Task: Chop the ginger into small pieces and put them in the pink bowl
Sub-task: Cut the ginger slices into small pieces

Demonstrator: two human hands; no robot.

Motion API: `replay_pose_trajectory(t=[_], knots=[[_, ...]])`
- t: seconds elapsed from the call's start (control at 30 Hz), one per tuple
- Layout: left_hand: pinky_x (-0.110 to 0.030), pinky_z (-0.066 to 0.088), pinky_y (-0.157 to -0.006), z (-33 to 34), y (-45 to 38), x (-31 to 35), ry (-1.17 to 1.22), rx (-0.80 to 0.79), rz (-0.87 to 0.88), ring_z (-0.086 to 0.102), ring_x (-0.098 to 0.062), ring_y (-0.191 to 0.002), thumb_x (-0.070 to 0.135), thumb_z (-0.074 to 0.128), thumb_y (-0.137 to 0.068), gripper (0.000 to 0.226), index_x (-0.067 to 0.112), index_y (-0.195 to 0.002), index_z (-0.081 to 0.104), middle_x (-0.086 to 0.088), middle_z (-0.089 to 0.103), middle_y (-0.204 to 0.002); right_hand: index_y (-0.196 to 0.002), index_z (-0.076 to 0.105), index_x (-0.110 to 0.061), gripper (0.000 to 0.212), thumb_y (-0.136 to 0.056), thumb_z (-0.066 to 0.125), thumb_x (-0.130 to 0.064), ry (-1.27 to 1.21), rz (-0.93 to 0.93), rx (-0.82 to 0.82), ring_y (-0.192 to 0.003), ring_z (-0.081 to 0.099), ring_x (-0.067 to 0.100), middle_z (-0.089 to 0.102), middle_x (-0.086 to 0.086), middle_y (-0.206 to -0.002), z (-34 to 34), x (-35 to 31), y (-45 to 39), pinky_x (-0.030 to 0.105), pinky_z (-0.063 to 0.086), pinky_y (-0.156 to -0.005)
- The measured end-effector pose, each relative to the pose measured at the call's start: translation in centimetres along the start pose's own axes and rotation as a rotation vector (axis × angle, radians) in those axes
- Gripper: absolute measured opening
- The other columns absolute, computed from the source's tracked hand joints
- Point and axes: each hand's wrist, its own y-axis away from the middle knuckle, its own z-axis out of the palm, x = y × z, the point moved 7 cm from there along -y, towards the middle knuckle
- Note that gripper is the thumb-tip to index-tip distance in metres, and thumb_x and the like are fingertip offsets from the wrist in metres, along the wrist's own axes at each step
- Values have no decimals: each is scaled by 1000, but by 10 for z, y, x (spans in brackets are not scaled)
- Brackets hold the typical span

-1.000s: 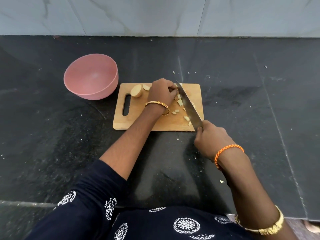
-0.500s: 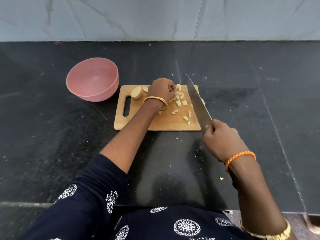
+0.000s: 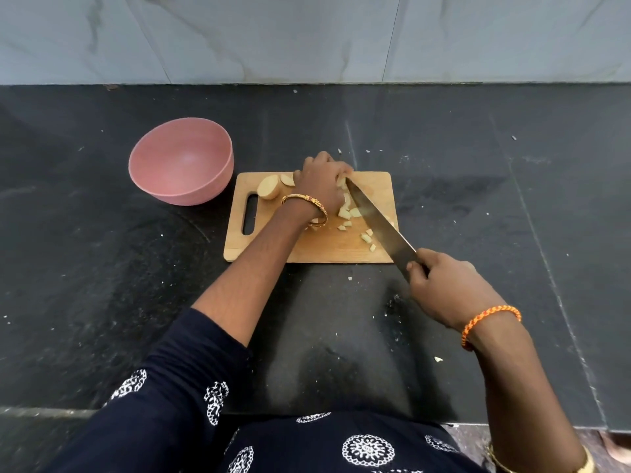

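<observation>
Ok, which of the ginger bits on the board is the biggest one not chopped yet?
The rounded ginger chunk beside the board's handle slot, far bigger than the diced ginger pieces by the knife.

Garment: a dark navy top (image 3: pixel 307 448) is worn; white round floral medallions are printed across the front and the sleeve
Left sleeve: the navy sleeve (image 3: pixel 177 387) is ended near the elbow; the forearm below it is left bare; white motifs are seen along its outer side
Left hand (image 3: pixel 319 186): a thin gold bangle (image 3: pixel 305 205) with small reddish details is worn at the wrist
Right hand (image 3: pixel 447 291): a braided orange thread band (image 3: pixel 491 320) is worn at the wrist
Right forearm: no sleeve is seen on it; a broader gold bangle (image 3: pixel 580 467) is partly cut off by the lower edge
</observation>
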Motion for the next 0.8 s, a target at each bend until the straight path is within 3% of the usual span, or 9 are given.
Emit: replay_pose_trajectory(t=[0.13,0.3,0.4,0.5,0.6,0.7,0.8], knots=[[-40,34,-98,-3,0,-1,-2,31,3,44,-24,-114,4,47,-86,40,22,-120,59,-5,53,-118,-92,54,-19,20,-97,36,-28,-30,-17,2,-72,57,28,54,6,-73,3,-1,-4,31,47,-65],[-35,48,-95,-13,7,-23,289,65,-92,59,-15,-100,-3,40,-83,44,16,-116,63,6,66,-93,-87,53,-15,22,-96,37,-27,-158,-46,105,-74,59,33,60,12,-78,3,-2,-6,35,49,-66],[-21,48,-87,-24,13,-31,340,87,-107,60,-10,-95,-3,39,-85,42,16,-110,66,2,68,-101,-82,51,-14,23,-95,37,-26,-177,-23,169,-74,58,35,59,14,-79,-3,-1,-13,37,50,-68],[-16,46,-89,-35,18,-33,358,130,-82,58,-7,-94,-4,39,-89,41,14,-118,62,0,66,-108,-74,47,-18,24,-94,37,-25,-126,-20,176,-73,57,35,57,12,-76,-1,-5,-21,35,50,-68],[-10,43,-86,-52,26,-36,342,232,-58,57,-4,-94,-2,44,-91,35,14,-117,62,-1,65,-112,-84,52,-15,21,-95,37,-25,-58,-49,163,-72,55,34,54,9,-72,4,-13,-24,33,48,-67],[-15,44,-89,-75,30,-52,259,318,-91,59,-7,-97,1,52,-89,31,15,-113,65,0,65,-114,-90,55,-18,20,-95,37,-27,-12,-97,139,-74,59,34,59,9,-77,10,-17,-21,36,52,-71],[-35,45,-101,-75,22,-62,41,158,-100,57,-20,-112,7,61,-85,32,21,-113,65,-1,61,-125,-86,54,-16,21,-94,37,-28,-76,-97,171,-74,59,35,61,12,-77,11,-15,-19,38,52,-72]])
